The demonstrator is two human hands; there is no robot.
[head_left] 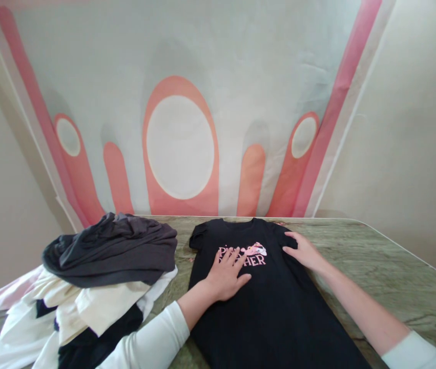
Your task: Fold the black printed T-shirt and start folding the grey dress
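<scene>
A black short-sleeved T-shirt [264, 312] with a pink "PINK PANTHER" print lies spread out, its neckline toward the far edge of the table. My left hand [227, 274] rests flat on the chest, fingers spread over part of the print. At the shirt's right sleeve is my right hand [305, 250], its thumb and fingers apart and touching the fabric at the sleeve's edge. The lower end of the shirt runs out of view at the bottom.
A heap of clothes stands on the left, with a dark grey garment [118, 251] on top of cream, white, pink and black ones [106, 305]. Everything lies on a green marble-patterned table [390, 261]. Behind it hangs a pink-and-white printed backdrop [179, 148].
</scene>
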